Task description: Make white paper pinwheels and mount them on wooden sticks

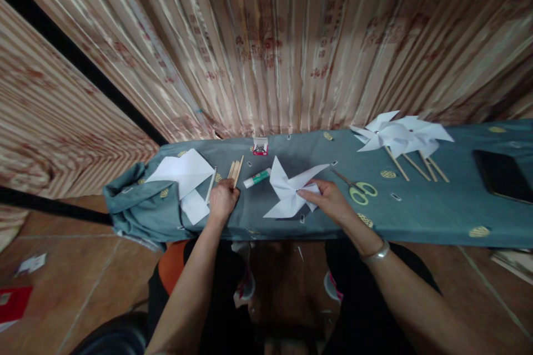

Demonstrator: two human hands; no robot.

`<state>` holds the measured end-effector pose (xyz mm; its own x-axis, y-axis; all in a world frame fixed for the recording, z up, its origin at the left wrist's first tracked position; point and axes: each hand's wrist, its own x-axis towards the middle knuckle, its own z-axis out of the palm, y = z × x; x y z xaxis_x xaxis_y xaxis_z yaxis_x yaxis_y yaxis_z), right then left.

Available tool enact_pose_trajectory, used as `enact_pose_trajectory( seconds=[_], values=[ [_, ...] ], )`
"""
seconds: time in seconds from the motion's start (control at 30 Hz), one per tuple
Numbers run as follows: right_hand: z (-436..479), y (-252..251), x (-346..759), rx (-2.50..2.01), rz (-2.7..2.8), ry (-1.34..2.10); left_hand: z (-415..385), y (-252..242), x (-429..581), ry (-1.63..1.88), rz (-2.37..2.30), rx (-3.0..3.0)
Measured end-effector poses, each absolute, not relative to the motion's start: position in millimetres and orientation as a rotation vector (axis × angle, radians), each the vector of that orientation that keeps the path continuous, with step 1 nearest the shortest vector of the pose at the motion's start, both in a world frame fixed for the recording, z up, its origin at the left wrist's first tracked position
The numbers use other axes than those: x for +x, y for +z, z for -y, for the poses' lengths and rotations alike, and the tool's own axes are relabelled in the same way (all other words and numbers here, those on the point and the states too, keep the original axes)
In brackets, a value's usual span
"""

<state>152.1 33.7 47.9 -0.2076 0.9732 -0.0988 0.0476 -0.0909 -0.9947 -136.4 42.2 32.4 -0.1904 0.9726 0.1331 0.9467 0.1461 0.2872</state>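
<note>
In the head view, my right hand (327, 199) pinches a folded white paper pinwheel (287, 188) at its centre, with the thumb on top. No stick shows on this pinwheel. My left hand (224, 197) is closed over the lower ends of several thin wooden sticks (236, 169) on the cloth; how many it grips is hidden. Between the two hands lies a green and white glue stick (257, 178). A small red and white box (260, 147) with dark bits inside sits behind it. Scissors (358, 188) with pale green handles rest beside my right hand.
Several finished pinwheels (402, 133) on sticks lie at the back right, near a black phone (503, 175). White paper sheets (185, 172) and a pencil-like rod (211, 184) are at the left. A striped curtain (266, 50) hangs behind the cloth-covered table (428, 216).
</note>
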Motion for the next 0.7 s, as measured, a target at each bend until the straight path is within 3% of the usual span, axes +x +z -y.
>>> enact_pose_trajectory(
  seconds=[0.33, 0.5, 0.7],
  values=[
    [-31, 54, 152, -1.128, 1.205, 1.516, -37, 44, -137, 0.818, -2.232, 1.802],
    [-32, 58, 155, -1.034, 1.025, 1.591, -26, 50, -115, 1.151, -1.897, 1.686],
    [-39, 68, 166, -0.980, 0.832, 1.623, 0, 54, -68, 1.023, -1.460, 1.824]
  ],
)
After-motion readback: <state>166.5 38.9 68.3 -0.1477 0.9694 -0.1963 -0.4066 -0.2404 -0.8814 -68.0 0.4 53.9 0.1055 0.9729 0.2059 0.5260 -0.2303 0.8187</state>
